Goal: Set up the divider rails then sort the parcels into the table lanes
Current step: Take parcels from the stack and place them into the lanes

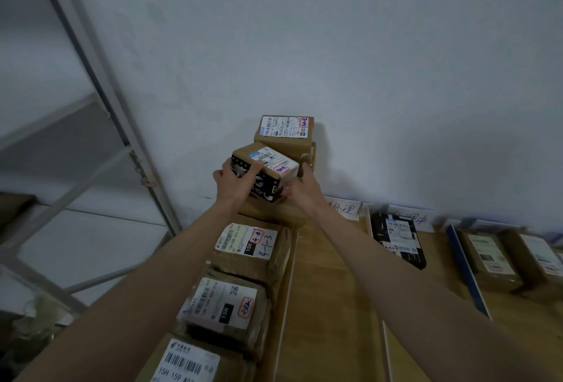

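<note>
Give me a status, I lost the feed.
Left hand and right hand grip black-patterned parcel, tilted at far end of left lane. Brown box stacked right behind it.

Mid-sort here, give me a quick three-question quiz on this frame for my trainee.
1. True or false: both hands hold the black-patterned box.
2. Which lane holds the black parcel? A) the lane under the arms B) the lane right of the bare lane C) none
3. Fill in: behind the held box, against the wall, a brown box sits on ____ of a stack.

Key:
1. True: the left hand and right hand grip its two sides with curled fingers.
2. B
3. top
</note>
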A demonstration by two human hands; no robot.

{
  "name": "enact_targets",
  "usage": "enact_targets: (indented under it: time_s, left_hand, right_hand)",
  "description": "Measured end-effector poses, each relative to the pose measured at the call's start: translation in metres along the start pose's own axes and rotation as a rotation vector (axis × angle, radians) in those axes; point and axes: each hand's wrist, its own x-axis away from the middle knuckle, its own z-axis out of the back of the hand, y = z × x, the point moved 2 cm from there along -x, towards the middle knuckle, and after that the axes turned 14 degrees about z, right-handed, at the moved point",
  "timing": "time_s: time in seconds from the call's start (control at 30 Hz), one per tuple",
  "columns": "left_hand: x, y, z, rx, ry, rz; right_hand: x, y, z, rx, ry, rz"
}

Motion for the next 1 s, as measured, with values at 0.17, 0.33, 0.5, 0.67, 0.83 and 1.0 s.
enact_targets:
  time_s: [0.17,0.33,0.5,0.67,0.83,1.0]
  left_hand:
    - [0.004,0.006,0.016,0.131,-0.019,0.028]
    - [0.017,0.014,0.028,0.154,-0.159,-0.023]
    - [0.042,0.023,0.027,0.124,-0.172,-0.05]
    - [0.082,0.038,0.013,-0.041,-0.234,-0.075]
    - [0.126,0.03,-0.006,-0.2,-0.367,-0.119]
    - [0.158,0.005,-0.035,-0.278,-0.414,-0.055]
  right_hand:
    - [0.01,-0.007,-0.002,-0.07,0.024,-0.045]
    - [0.021,-0.02,0.003,-0.053,-0.001,-0.053]
    - [0.044,-0.035,0.006,-0.086,0.011,-0.034]
    - [0.07,-0.044,0.029,0.034,0.189,-0.017]
    - [0.11,-0.039,0.061,0.1,0.245,-0.074]
    - [0.159,-0.02,0.088,0.109,0.233,-0.132]
